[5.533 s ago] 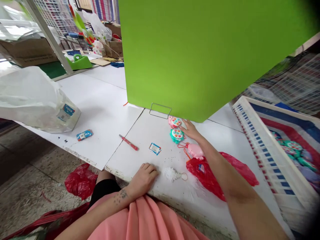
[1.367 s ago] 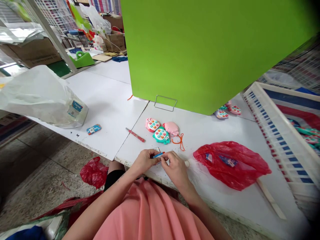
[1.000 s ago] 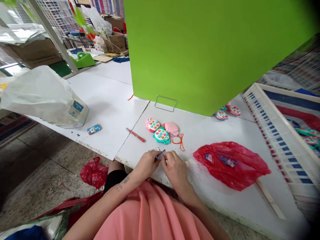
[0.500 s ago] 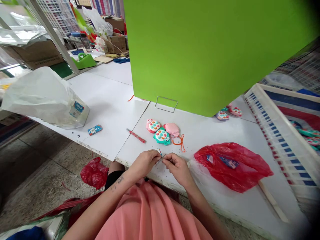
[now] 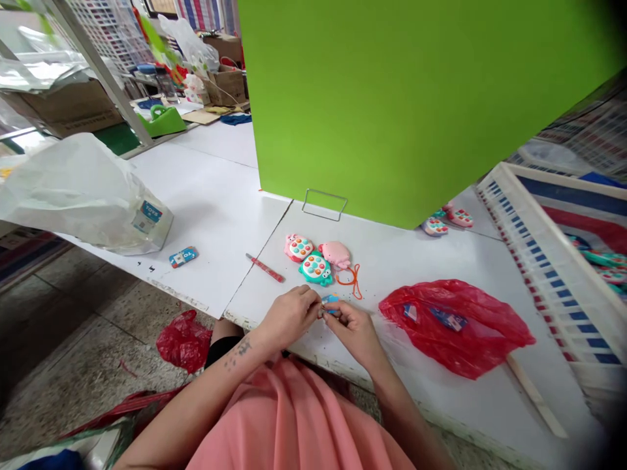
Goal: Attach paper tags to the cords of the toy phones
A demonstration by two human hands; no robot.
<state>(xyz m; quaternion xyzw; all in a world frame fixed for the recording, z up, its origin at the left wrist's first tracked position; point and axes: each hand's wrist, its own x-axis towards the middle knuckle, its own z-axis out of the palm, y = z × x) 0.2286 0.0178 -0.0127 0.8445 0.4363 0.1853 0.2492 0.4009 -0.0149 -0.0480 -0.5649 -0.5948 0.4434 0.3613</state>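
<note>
My left hand (image 5: 295, 314) and my right hand (image 5: 355, 331) meet at the table's front edge, fingertips nearly touching. Between them a small blue printed tag (image 5: 332, 300) shows, pinched by my right hand. My left fingers are pressed together at its lower corner; what they grip is too small and hidden to make out. Just beyond lie two turtle-like toys with coloured buttons, one pink (image 5: 299, 248) and one teal (image 5: 316, 268), and a plain pink toy (image 5: 336, 253) lying face down. An orange cord loop (image 5: 353, 282) rests beside them.
A red-handled pen-like tool (image 5: 265, 268) and a blue tag (image 5: 183, 256) lie left. A clear bag (image 5: 73, 189) stands farther left. At right are a red plastic bag (image 5: 460, 326), a wooden stick (image 5: 539, 398) and a white crate (image 5: 529, 248). A green panel (image 5: 372, 111) rises behind.
The blue tag has turned so its printed face shows between my hands. My left hand has shifted slightly up and right, with its fingers more curled. The toys have not moved.
</note>
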